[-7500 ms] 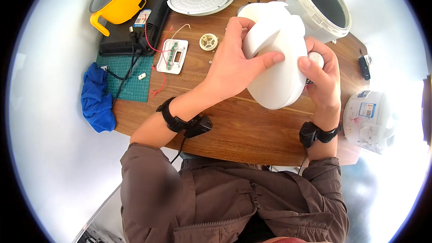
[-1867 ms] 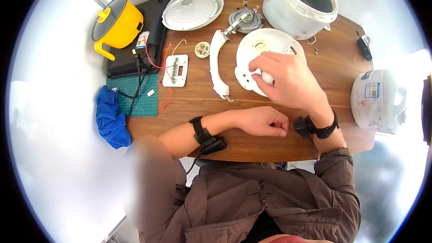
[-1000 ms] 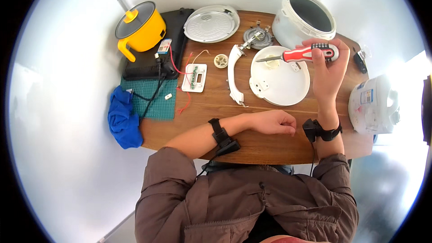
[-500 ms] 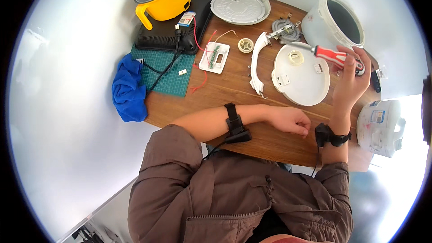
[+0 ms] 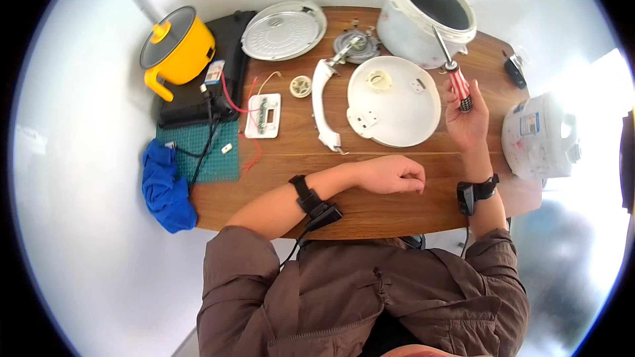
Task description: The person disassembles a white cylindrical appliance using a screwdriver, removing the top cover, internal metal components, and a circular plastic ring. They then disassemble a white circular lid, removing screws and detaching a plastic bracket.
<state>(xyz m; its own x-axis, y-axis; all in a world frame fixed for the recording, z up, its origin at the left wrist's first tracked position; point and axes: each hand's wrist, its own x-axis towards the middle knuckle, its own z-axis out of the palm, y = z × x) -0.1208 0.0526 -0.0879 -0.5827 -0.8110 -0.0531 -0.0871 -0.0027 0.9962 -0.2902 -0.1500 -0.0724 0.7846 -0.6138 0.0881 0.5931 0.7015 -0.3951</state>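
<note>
My right hand (image 5: 467,119) holds a screwdriver with a red and white handle (image 5: 456,84), its shaft pointing up toward the white cooker body (image 5: 428,18). Just left of that hand a round white cooker lid part (image 5: 393,102) lies flat on the wooden table (image 5: 370,198). A long white handle piece (image 5: 323,112) lies beside the lid part. My left hand (image 5: 391,174) rests on the table below it as a loose fist, holding nothing.
A yellow pot (image 5: 177,51), a black case (image 5: 211,73), a green cutting mat (image 5: 206,156), a blue cloth (image 5: 164,186) and a small white circuit module (image 5: 263,116) with red wires sit at the left. A metal inner lid (image 5: 283,29), a heating plate (image 5: 356,45) and another white cooker (image 5: 538,136) are around.
My hands set the white lid part down on the table. My right hand then picked up the screwdriver and now holds it upright at the lid part's right; my left hand stays resting.
</note>
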